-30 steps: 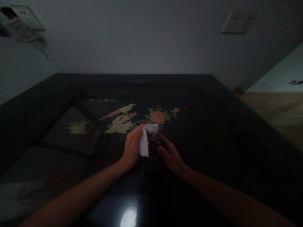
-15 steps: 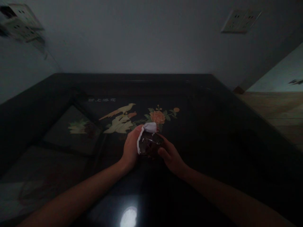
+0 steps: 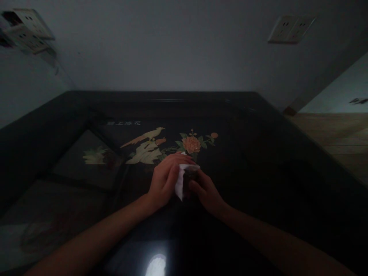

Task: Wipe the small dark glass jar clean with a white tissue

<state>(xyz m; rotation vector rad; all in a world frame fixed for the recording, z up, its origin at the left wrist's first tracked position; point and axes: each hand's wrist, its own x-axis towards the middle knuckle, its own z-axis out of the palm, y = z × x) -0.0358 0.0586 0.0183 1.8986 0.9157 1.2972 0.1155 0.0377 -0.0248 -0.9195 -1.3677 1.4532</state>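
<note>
My left hand (image 3: 164, 180) is closed on a white tissue or thin cloth (image 3: 179, 184), pressing it against a small dark, glossy object. Its fingers reach over the far side of that object. The dark object (image 3: 189, 177) looks glassy, but poor light and my fingers hide its exact kind. From the right, my right hand (image 3: 207, 191) grips the same object, with the thumb on its near side. Both hands meet above the black tabletop (image 3: 235, 180), just in front of an inlaid orange flower.
The glossy table carries an inlaid bird (image 3: 148, 135) and an orange flower (image 3: 191, 144). Behind it rises a grey wall with a socket plate (image 3: 291, 30) on the right and more sockets (image 3: 27, 34) at the upper left. Wooden floor (image 3: 339, 132) shows beyond the right edge.
My left hand has shifted right and over the dark object, carrying the white tissue across it, so less of the object shows. The right hand stays nearly in place.
</note>
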